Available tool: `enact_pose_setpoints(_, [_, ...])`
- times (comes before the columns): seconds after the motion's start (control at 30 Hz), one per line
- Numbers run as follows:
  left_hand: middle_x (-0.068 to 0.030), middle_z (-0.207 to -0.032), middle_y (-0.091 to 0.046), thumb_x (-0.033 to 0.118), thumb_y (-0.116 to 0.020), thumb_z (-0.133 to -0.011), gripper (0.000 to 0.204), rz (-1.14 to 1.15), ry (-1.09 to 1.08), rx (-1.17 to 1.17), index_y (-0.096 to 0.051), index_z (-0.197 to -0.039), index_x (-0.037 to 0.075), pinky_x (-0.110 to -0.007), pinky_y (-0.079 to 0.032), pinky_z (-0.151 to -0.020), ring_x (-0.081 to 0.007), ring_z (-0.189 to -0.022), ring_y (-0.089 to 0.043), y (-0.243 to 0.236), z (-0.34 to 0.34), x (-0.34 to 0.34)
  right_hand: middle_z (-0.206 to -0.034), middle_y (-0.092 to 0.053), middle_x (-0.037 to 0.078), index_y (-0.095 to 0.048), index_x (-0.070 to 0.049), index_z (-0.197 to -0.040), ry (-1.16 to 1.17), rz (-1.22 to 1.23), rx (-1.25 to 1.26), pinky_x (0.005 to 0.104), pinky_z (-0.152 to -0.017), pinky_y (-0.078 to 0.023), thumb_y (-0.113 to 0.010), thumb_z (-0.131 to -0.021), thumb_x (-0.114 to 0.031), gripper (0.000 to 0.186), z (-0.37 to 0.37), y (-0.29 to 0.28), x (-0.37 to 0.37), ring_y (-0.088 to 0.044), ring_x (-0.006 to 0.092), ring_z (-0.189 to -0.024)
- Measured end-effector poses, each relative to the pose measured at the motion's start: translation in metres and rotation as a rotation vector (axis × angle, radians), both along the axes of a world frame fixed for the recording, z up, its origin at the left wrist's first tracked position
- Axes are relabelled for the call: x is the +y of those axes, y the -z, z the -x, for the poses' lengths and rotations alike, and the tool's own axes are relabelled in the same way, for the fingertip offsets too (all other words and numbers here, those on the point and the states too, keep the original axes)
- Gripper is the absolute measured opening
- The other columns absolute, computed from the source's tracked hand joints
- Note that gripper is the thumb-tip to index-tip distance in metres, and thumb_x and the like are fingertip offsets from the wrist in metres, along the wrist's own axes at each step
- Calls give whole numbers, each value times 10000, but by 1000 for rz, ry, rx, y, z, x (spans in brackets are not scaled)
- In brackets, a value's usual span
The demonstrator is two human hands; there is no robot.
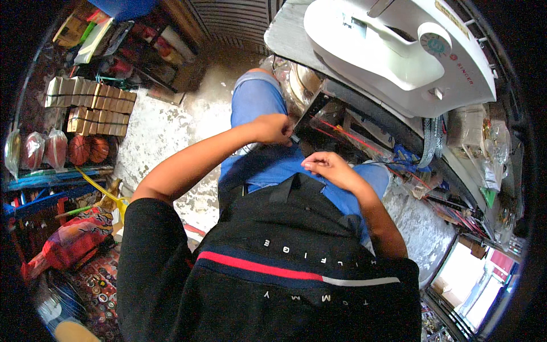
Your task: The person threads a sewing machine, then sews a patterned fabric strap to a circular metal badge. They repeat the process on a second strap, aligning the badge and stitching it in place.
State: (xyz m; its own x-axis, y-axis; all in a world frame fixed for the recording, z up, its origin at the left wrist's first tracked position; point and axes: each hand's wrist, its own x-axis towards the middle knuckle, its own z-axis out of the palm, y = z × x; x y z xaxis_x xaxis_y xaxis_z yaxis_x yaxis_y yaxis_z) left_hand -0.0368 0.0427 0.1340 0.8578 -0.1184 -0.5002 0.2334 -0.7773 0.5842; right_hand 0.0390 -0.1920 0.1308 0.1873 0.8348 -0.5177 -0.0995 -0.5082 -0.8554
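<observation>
Left hand (273, 129) curled over denim jeans (259, 102), right hand (333, 170) half-curled near black T-shirt (256, 310); grip in either cannot be told; sewing machine (376, 85) placed on table (288, 34)

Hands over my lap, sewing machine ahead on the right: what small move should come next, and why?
Perhaps bring your right hand up beside your left hand, so both could work at one spot. They are apart over your jeans, fingers bent, and neither touches the sewing machine. Whether either holds something small, I can't tell.
</observation>
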Motion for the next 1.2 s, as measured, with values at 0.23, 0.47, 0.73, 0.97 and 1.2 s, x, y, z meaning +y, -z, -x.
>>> enact_pose_setpoints(0.23, [1,-857,-583,32,-774,-768,403,967,-723,-613,-508,-1069,66,-214,-463,-615,-71,-705,-565,-108,6,-10,-1040,-619,70,-478,-14,-1226,323,-656,314,280,-912,-466,-667,-875,-66,402,25,-88,59,-595,126,-1003])
enact_pose_setpoints(0.47, [24,-523,-471,117,-785,-786,271,-110,-558,-1318,-572,-930,31,-193,-252,-417,1,-465,-372,-212,16,24,-850,-661,49,-606,43,-1088,-112,-488,177,223,-755,-482,-615,-917,-90,216,-24,-204,68,-622,91,-790])
enact_pose_setpoints(0.73, [-175,-1324,-489,373,-607,-931,674,740,9,-398,-337,-1407,-20,-349,-323,-1067,-212,-1266,-426,-272,7,14,-1052,-642,97,-610,0,-1118,-496,-534,-435,330,-920,-459,-690,-837,-148,327,-49,-293,61,-597,162,-984])
enact_pose_setpoints(0.97, [-18,-840,-668,185,-681,-887,233,779,88,-301,-624,-989,-17,-201,-478,-640,-54,-693,-594,-299,-8,25,-784,-653,25,-521,-24,-1235,-121,-522,-482,191,-610,-455,-696,-788,-20,481,-61,-329,31,-609,72,-703])
enact_pose_setpoints(1.2, [-44,-969,-681,82,-577,-925,474,1178,-363,-725,-412,-1358,-20,-121,-480,-587,-75,-739,-625,-316,-2,16,-852,-649,72,-605,-14,-1039,86,-664,-174,251,-668,-499,-700,-855,-213,287,-79,-278,28,-635,126,-762])
